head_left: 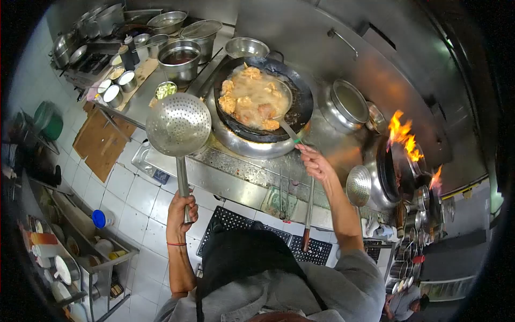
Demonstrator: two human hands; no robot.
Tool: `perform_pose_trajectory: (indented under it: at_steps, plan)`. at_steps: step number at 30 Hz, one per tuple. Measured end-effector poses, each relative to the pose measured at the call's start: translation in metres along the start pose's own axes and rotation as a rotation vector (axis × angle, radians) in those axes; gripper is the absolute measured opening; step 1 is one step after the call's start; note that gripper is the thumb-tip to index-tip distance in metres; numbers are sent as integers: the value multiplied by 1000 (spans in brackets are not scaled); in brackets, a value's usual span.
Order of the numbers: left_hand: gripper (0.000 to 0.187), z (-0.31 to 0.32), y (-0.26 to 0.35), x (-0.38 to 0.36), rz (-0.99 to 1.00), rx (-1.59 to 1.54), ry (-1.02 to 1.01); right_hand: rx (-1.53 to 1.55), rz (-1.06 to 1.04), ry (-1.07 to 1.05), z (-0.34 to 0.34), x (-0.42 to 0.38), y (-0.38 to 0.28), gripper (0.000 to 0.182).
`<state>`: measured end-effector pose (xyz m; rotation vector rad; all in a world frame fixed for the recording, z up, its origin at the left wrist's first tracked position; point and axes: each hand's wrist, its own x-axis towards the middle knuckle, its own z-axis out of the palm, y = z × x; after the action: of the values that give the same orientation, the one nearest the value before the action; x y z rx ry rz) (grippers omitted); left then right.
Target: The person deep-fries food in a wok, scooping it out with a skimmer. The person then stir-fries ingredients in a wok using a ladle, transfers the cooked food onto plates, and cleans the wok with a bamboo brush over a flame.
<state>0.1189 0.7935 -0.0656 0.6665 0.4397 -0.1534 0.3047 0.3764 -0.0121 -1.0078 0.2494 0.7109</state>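
Observation:
My left hand (181, 206) grips the handle of a large perforated metal skimmer (178, 124), held up to the left of the stove with its bowl empty. My right hand (315, 162) holds the long handle of a ladle (283, 122) whose end dips into a black wok (263, 99). Battered golden pieces (248, 102) fry in bubbling oil inside the wok. The wok sits on a round steel burner ring (252, 144).
A second burner (407, 142) flames at the right beside a steel pot (347, 104). A small strainer (358, 185) hangs on the stove front. Pots and bowls (179, 56) crowd the counter at the back left. A black mat (268, 236) lies underfoot.

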Motion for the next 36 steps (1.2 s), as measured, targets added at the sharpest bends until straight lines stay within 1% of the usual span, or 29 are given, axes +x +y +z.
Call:
perform_pose_trajectory:
  at_steps: [2,3,5,7,9,11,13,14,16,19,22,25,29,31,32,34,36]
  plan:
    - [30,16,9,-16,56,75,30,-63,-95,32,-1,-7,12,29]
    - [31,25,13,-22,81,103,23,-69,-97,23,2,-14,13,29]
    - [31,40,13,-26,110,157,13,-213,-157,74,3,-28,13,29]
    - [30,58,12,-25,132,170,8,-217,-191,66,-8,-28,9,30]
    - [29,69,10,-19,158,160,-40,-224,-228,74,-11,-26,5,30]
    - [30,81,8,-14,152,154,-55,-203,-248,65,-5,-29,3,30]
    - [28,91,1,-12,130,161,-55,-374,-260,149,-2,-35,-1,28]
    - [27,96,1,-12,110,166,-70,-375,-262,145,-6,-33,-6,28]
    - [29,101,-3,-7,99,173,-74,-401,-287,225,-17,-28,-18,29]
    - [30,106,-6,-5,84,195,-101,-421,-310,223,-16,-24,-20,26]
    - [29,110,-7,-2,61,207,-139,-404,-316,251,-24,-25,-35,21]
    - [28,111,-9,2,66,228,-140,-356,-352,288,-23,-13,-36,18]
    - [27,112,-8,11,63,239,-139,-357,-325,290,-19,-28,-36,19]
    - [27,116,-8,18,60,237,-128,-247,-283,275,-24,-28,-32,18]
    - [26,118,-6,22,65,249,-116,-248,-281,279,-25,-31,-28,18]
    - [25,121,-1,32,80,256,-109,-193,-333,255,-21,-39,-27,23]
    - [22,122,3,42,93,339,-111,-222,-349,266,-18,-55,-26,25]
